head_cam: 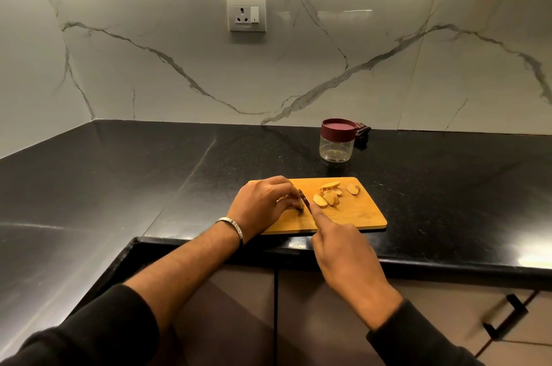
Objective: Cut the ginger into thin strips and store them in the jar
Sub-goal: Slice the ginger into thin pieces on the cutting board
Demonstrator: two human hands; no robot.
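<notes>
Nearest, the right hand [343, 249] gripped a knife [305, 200], forefinger along its spine. The left hand [264, 201] pinched a ginger piece [298, 205] on the cutting board [358, 216], slices [327, 197] just beyond. Farther back on the desk [149, 171] stood the lidded jar [337, 140].
</notes>
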